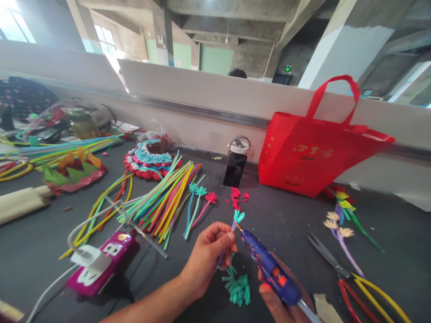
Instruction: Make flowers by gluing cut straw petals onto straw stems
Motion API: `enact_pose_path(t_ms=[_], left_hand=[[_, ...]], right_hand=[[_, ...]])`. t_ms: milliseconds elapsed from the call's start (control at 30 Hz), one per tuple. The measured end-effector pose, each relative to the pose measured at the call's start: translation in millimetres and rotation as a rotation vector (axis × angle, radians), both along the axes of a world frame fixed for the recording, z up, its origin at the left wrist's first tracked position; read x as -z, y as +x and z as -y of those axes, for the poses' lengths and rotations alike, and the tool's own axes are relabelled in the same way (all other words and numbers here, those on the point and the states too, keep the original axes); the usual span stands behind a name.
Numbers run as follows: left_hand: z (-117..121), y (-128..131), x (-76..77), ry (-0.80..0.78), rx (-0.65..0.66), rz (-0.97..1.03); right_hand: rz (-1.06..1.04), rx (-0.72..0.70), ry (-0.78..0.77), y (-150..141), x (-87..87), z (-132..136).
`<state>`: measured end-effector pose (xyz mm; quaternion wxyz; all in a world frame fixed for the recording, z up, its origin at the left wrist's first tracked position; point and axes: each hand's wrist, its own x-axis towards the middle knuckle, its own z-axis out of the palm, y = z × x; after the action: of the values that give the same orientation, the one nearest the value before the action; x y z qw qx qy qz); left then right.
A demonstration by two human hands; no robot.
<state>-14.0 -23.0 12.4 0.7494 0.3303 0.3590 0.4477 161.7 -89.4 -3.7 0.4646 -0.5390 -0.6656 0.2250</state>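
Observation:
Between its thumb and fingers my left hand (210,251) pinches a purple pipe cleaner stem (234,225) topped with turquoise petals (239,216). My right hand (279,296) is wrapped round a blue hot glue gun (269,264), whose nozzle points at the stem just below the petals; whether it touches cannot be made out. Below my left hand lies a heap of cut green pipe cleaner pieces (237,287). Red cut pieces (235,197) are scattered beyond the petals. Left of these lie finished-looking flowers, two turquoise (200,191) and one pinkish red (211,198).
A bundle of coloured pipe cleaners (168,193) lies left of centre, near a purple power strip (101,264). Scissors (340,269) lie open at right beside more flowers (340,224). A red bag (303,152) and a phone (235,169) stand against the partition (202,98).

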Motion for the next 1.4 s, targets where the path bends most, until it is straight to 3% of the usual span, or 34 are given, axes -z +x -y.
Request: enact_pose_path(t_ms=[700,1400], left_hand=[[-1,0,2.3,0.014,0.001,0.040],[-3,-2,-3.9,-0.013,-0.005,0.037]], right_hand=[[0.073,0.012,0.044,7,1.2,1],[0.235,0.075,0.014,18,26.5,6]])
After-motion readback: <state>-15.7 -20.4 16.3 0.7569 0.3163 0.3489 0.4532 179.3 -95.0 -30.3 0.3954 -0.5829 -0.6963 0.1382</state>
